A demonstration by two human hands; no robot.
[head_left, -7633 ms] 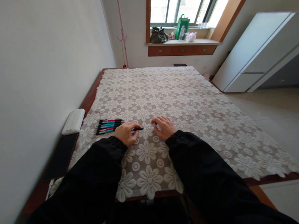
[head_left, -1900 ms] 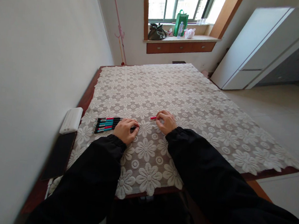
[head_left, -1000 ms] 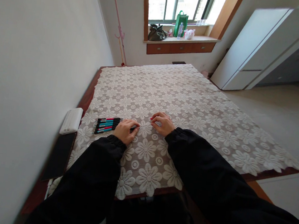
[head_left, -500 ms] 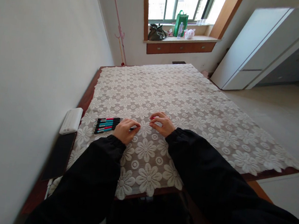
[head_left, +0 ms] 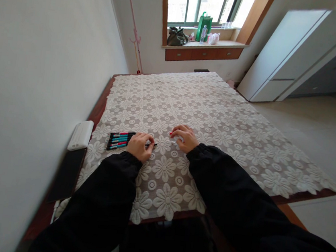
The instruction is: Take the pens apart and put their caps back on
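Note:
My left hand [head_left: 141, 146] is closed in a pinch at the right end of a row of pens, with a thin dark stick [head_left: 155, 144] poking out past the fingertips. Most of that stick is hidden by the fingers. The pens [head_left: 119, 140], black with blue or red barrels, lie side by side on the flowered tablecloth [head_left: 167, 202]. To the right, my right hand [head_left: 185, 138] curls its fingers around a small red object [head_left: 170, 133]; only its end shows, so its kind is unclear. A gap of bare cloth separates the two hands.
At the table's left edge lie a white power bank [head_left: 81, 135] and a dark flat device [head_left: 67, 176] with a white cable [head_left: 54, 211]. The wall [head_left: 35, 86] rises close on the left. A fridge [head_left: 288, 54] and a windowsill with bags stand beyond the table.
My right hand's fingers have curled further inward, and the red object's end now shows past them. My left fingertips have drawn back slightly, with the dark stick showing more.

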